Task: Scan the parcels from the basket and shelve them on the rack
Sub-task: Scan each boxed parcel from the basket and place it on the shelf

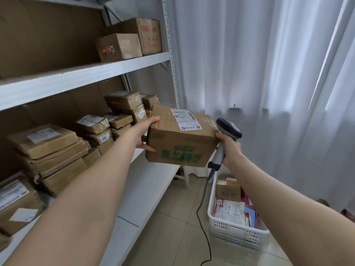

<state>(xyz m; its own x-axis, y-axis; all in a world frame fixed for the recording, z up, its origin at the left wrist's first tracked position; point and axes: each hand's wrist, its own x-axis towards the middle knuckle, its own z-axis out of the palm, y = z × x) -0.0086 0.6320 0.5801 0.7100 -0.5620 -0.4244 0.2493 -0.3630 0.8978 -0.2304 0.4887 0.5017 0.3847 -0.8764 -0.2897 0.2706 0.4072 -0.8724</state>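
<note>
Mid-frame, the parcel (180, 139) lies with its long axis left to right and its label (186, 120) face up. The left hand (147, 134) grips its left end, thumb over the top edge, fingers beneath. The right hand (230, 148) is wrapped round the scanner (228, 129), whose head sits just beside the parcel's right corner. The bare rack shelf (146, 181) lies below and left of the parcel, so the left hand is nearer it; the basket (236, 229) sits lower right.
</note>
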